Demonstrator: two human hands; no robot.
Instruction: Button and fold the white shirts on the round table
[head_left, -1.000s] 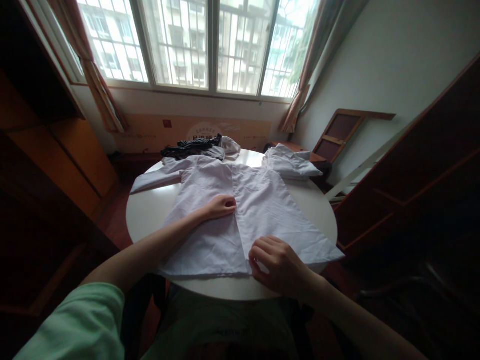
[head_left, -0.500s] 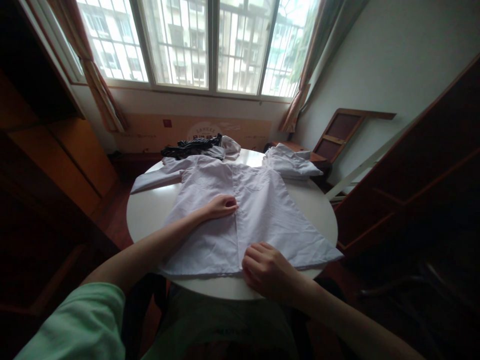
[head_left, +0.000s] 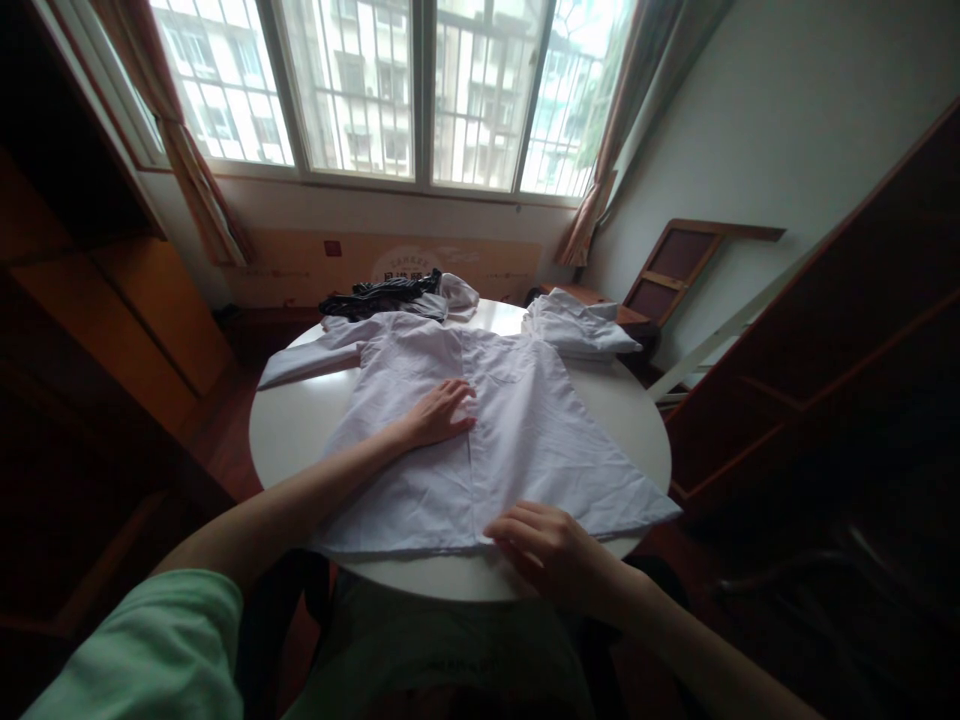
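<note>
Shirt (head_left: 517, 440) spread on round white table (head_left: 300, 430), barred window (head_left: 390, 90) behind

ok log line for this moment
left hand: flat on white cotton shirt | right hand: flat on shirt hem | shirt: spread on round white table

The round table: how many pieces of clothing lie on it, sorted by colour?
White: 2, the white shirt spread flat under both hands, and a white garment bunched at the far right edge.
Dark striped: 1, the dark striped garment at the far edge.
Total: 3 on the round white table.
</note>
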